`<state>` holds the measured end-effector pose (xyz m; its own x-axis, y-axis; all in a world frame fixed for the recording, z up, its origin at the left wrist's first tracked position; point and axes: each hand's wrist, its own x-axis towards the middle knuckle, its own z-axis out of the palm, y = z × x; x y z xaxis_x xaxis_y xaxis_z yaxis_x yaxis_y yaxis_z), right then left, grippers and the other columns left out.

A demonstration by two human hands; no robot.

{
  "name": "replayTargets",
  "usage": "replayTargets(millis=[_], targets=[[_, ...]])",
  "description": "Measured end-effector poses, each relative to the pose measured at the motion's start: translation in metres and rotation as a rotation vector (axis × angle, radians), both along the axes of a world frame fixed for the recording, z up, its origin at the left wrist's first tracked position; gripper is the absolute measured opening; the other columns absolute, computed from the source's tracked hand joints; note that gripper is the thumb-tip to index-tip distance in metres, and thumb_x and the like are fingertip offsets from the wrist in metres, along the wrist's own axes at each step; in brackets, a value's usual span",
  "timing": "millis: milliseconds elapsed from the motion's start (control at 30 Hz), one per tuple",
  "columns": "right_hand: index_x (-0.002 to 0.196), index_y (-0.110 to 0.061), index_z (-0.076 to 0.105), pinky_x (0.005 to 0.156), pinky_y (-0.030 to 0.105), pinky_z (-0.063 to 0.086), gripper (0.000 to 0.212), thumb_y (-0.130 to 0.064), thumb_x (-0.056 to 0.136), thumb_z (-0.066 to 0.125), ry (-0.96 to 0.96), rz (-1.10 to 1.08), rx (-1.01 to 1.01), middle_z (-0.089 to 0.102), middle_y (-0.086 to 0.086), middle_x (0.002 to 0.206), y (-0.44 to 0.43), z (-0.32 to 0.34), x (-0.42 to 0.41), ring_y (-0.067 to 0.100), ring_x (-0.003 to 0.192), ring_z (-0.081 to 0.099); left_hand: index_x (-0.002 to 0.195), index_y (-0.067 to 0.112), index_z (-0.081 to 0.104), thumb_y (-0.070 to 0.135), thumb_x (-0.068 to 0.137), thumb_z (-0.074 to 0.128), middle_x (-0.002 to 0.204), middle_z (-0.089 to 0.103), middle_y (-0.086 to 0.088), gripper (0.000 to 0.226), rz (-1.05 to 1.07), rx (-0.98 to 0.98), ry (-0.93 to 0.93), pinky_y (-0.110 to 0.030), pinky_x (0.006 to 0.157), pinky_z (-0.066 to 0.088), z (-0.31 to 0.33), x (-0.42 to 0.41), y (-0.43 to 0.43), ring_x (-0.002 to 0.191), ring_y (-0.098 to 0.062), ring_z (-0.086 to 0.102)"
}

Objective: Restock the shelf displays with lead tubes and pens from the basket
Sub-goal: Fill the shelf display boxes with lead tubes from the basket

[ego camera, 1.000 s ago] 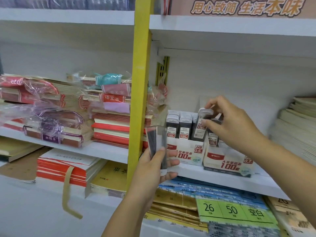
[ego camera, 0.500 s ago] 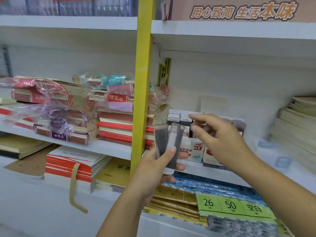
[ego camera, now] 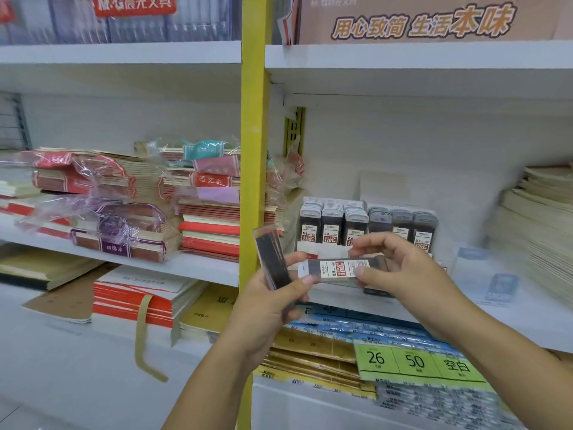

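The right hand (ego camera: 400, 274) pinches a lead tube (ego camera: 336, 268) lying crosswise just before the display box (ego camera: 325, 251) (the left hand (ego camera: 269, 308) grips a second tube (ego camera: 273, 262), upright).

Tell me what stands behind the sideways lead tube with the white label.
Behind the clear, white-labelled lead tube pinched by the right hand, upright dark lead tubes fill white cardboard display boxes. The tube and that hand cover most of the boxes' fronts.

Right of the yellow post (ego camera: 251, 135), your lead tube (ego camera: 336, 268) reads "0.5", "100"; green card (ego camera: 415, 361) below: "26", "50", "空白"; banner (ego camera: 421, 21) above: "用心致简 生活本味". Left of post, notebook band (ego camera: 210, 180): "语文本".
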<state>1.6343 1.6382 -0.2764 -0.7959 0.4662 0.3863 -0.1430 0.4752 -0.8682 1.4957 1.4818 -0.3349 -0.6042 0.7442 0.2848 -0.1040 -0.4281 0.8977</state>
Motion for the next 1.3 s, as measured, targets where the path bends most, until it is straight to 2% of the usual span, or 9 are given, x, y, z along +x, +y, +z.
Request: replayTargets(millis=[200,300,400,500,633,733,867,1100,1300], targets=[[0.116,-0.042,0.059,0.062,0.029,0.057,0.060,0.003,0.078,0.073,-0.201,0.105,0.179,0.067,-0.022,0.099,-0.011,0.002,-0.007,0.006,0.062,0.060,0.108,0.042,0.070,0.019,0.089,0.073,0.071,0.057,0.003,0.030,0.078,-0.011,0.086,-0.017,0.046,0.038,0.002,-0.003,0.002,0.057,-0.005,0.047],[0.125,-0.054,0.047,0.059,0.026,0.056,0.077,0.005,0.080,0.068,-0.248,0.192,0.216,0.065,-0.018,0.097,-0.016,0.003,-0.015,0.007,0.070,0.066,0.107,0.037,0.065,0.017,0.095,0.067,0.069,0.060,0.004,0.023,0.112,-0.023,0.113,-0.017,0.044,0.037,0.003,-0.005,0.001,0.054,-0.005,0.047],[0.130,-0.061,0.041,0.067,0.039,0.060,0.086,0.006,0.082,0.066,-0.291,0.215,0.257,0.064,-0.012,0.099,-0.020,0.005,-0.021,0.017,0.083,0.070,0.114,0.028,0.058,0.026,0.099,0.061,0.080,0.070,-0.001,0.015,0.129,-0.057,0.101,-0.019,0.045,0.039,0.005,-0.005,0.000,0.054,-0.006,0.051],[0.122,-0.056,0.048,0.067,0.034,0.061,0.078,0.008,0.081,0.067,-0.172,0.158,0.242,0.067,-0.007,0.105,-0.021,0.014,-0.026,0.014,0.087,0.071,0.121,0.028,0.051,0.032,0.104,0.049,0.098,0.077,-0.003,0.017,0.140,-0.063,0.048,-0.021,0.046,0.041,0.007,-0.006,0.001,0.059,-0.009,0.059],[0.108,-0.046,0.048,0.068,0.029,0.058,0.047,-0.010,0.086,0.068,0.166,-0.013,0.314,0.074,-0.010,0.096,-0.016,0.042,-0.029,0.009,0.085,0.071,0.116,0.027,0.054,0.029,0.104,0.051,0.095,0.077,0.002,0.013,0.180,-0.078,0.022,-0.023,0.056,0.053,0.006,-0.011,0.000,0.076,-0.013,0.073],[0.101,-0.047,0.047,0.072,0.029,0.058,0.043,-0.014,0.087,0.070,0.305,-0.117,0.443,0.072,-0.008,0.091,-0.014,0.055,-0.039,0.010,0.084,0.069,0.110,0.026,0.063,0.027,0.099,0.060,0.096,0.077,0.004,0.011,0.207,-0.079,0.019,-0.027,0.067,0.061,0.002,-0.017,0.001,0.087,-0.012,0.075],[0.097,-0.040,0.044,0.075,0.015,0.053,0.038,-0.013,0.087,0.069,0.275,-0.184,0.715,0.065,-0.012,0.088,-0.016,0.054,-0.055,0.001,0.084,0.064,0.109,0.030,0.064,0.028,0.100,0.058,0.094,0.077,0.004,0.011,0.226,-0.073,0.050,-0.031,0.076,0.062,-0.001,-0.020,0.004,0.083,-0.014,0.075],[0.103,-0.043,0.043,0.067,0.032,0.058,0.036,-0.024,0.087,0.070,0.106,-0.279,0.841,0.061,-0.021,0.084,-0.006,0.045,-0.071,0.001,0.075,0.062,0.109,0.030,0.062,0.026,0.103,0.052,0.093,0.075,0.002,0.012,0.249,-0.083,0.036,-0.022,0.067,0.056,-0.004,-0.026,0.005,0.075,-0.013,0.063],[0.102,-0.043,0.044,0.064,0.009,0.044,0.037,-0.024,0.086,0.071,0.133,-0.258,0.815,0.062,-0.020,0.084,-0.002,0.052,-0.079,-0.004,0.078,0.060,0.107,0.029,0.063,0.026,0.104,0.051,0.095,0.075,0.004,0.012,0.239,-0.096,0.032,-0.022,0.067,0.055,-0.004,-0.026,0.005,0.076,-0.011,0.066]])
